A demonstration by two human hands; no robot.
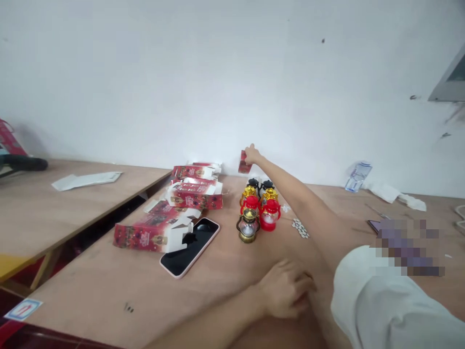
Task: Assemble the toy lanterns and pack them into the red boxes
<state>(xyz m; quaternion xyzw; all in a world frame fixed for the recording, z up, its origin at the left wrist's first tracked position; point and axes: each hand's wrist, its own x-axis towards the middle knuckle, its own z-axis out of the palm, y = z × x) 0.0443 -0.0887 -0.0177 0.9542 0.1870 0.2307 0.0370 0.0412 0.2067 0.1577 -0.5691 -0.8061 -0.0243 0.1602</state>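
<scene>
My right hand [253, 154] reaches far forward to the wall side of the table, its fingers closed on a small red printed box [244, 165]. Below it stand small toy lanterns in two rows: black ones [268, 185] at the back, then gold ones [269, 195], red ones [269, 215], and a bronze-coloured lantern [248, 227] nearest me. My left hand [289, 289] rests low over the table in front of the lanterns. Its fingers are curled closed, and whatever may be inside them is hidden. Several coin-like white discs [300, 228] lie right of the lanterns.
Opened red cardboard boxes [141, 236] lie on the left, one partly over a phone [192, 246]. A clear bottle [358, 176] and white tissue [384, 192] are at the right back. A gap separates this table from another table [80, 208].
</scene>
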